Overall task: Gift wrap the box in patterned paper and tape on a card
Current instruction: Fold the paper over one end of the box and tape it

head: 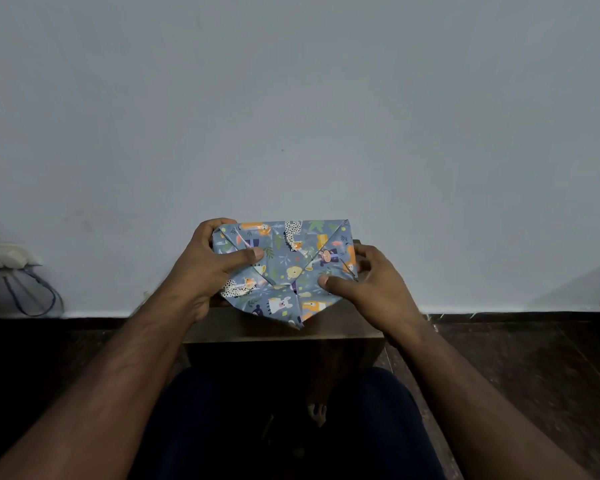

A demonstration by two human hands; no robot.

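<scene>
On the small brown wooden counter (284, 329), close against a pale grey wall (291, 98), sits the box wrapped in blue animal-print paper (284, 261), its folded flaps meeting in diagonal creases across the face turned toward the camera, with one pointed flap hanging down over the counter's near edge. Both hands are on it. Left hand (208, 265) grips the box's left end, fingers curled over the upper left corner and the thumb (248, 254) pressed flat across the paper toward the middle. Right hand (368, 282) holds the right end, its thumb (329, 282) pressing down a paper fold near the lower middle while the fingers curl round the right edge of the box. Bare forearms reach in from the bottom corners, and dark trousers (284, 427) fill the space below the counter. At far left a white socket block (4, 256) is fixed low on the wall, with thin cables (39, 292) looping down from it to the dark floor (534, 375).
</scene>
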